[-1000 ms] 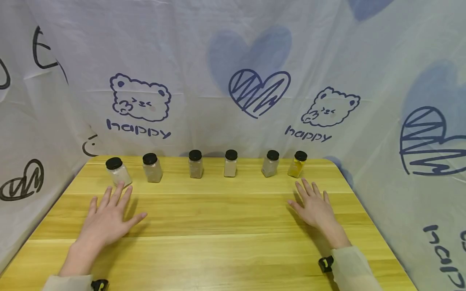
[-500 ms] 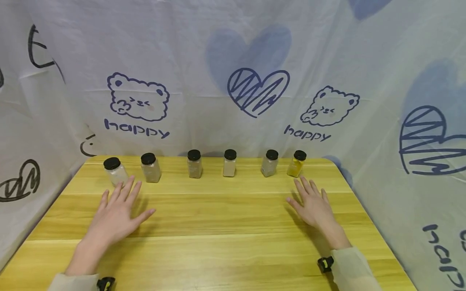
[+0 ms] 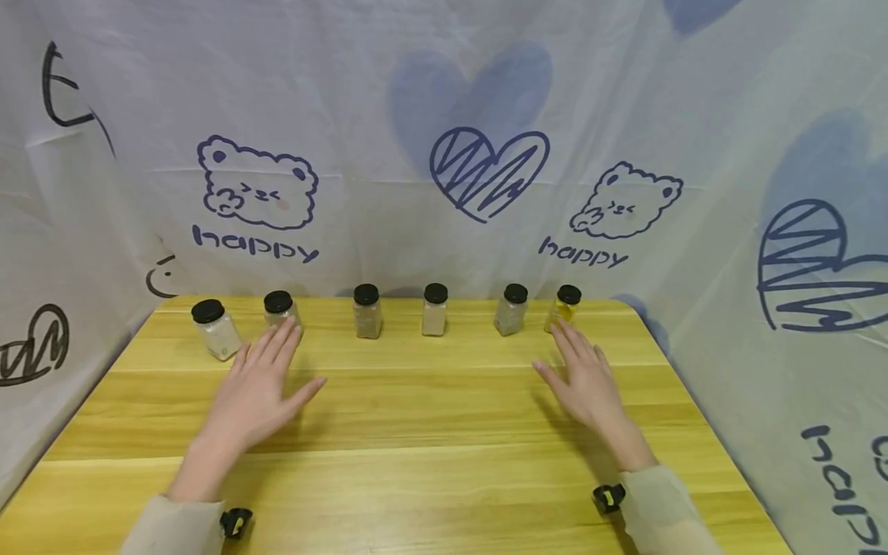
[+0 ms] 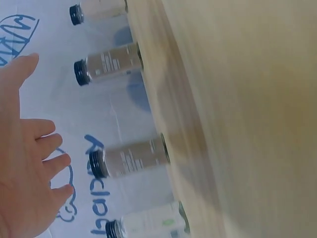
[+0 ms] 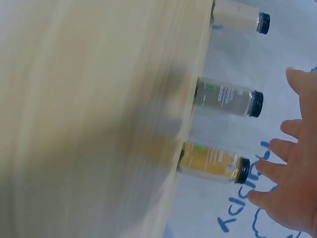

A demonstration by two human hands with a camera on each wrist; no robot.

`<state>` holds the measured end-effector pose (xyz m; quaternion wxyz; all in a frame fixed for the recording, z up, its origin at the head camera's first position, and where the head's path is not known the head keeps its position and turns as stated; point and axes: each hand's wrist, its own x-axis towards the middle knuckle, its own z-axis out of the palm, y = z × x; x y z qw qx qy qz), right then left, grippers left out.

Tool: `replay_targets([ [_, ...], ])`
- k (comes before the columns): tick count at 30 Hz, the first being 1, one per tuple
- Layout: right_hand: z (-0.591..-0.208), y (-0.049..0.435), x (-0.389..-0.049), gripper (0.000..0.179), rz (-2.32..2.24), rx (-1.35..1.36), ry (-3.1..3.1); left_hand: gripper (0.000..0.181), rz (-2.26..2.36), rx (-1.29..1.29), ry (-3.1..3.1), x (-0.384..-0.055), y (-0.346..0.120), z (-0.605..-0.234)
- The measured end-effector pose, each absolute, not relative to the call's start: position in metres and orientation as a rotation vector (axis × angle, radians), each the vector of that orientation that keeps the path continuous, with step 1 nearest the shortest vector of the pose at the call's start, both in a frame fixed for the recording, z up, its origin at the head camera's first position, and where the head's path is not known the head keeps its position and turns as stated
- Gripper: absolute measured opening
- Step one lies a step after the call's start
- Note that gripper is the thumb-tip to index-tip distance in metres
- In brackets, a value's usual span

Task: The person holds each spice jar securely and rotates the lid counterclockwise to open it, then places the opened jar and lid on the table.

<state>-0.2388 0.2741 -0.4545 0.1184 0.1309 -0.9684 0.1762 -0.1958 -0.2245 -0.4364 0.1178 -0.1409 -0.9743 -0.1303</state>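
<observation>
Several small glass spice jars with black lids stand upright in a row along the table's back edge. My left hand is held over the table with fingers extended and thumb out, its fingertips overlapping the lower part of the grey-brown jar second from left. Just left of it is a jar of white contents. On the other side, my right hand has its fingers extended in front of the yellow spice jar, partly covering it in the head view. A grey jar stands beside the yellow one. Both hands hold nothing.
Two more jars, one brownish and one pale beige, stand mid-row. The wood-grain table stretches in front. White cloth with blue drawings hangs behind and at both sides.
My left hand has moved right, from before the leftmost jar to the second one. The right hand has shifted slightly left and forward, overlapping the yellow jar. The jars stay put.
</observation>
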Motion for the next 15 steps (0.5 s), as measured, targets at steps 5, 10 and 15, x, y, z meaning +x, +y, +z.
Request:
replay_targets([
  [5,-0.45,0.262,-0.244,0.073,0.579,0.427,-2.759,0.089,-0.422,-0.439,-2.823,-0.207,-0.209,-0.437],
  [10,-0.445,0.25,-0.25,0.071,0.633,0.471,-2.694,0.085,-0.455,-0.479,-2.777,-0.22,-0.193,-0.437],
  [15,-0.442,0.238,-0.258,0.069,0.668,0.517,-2.644,0.082,-0.497,-0.522,-2.77,-0.232,-0.175,-0.433],
])
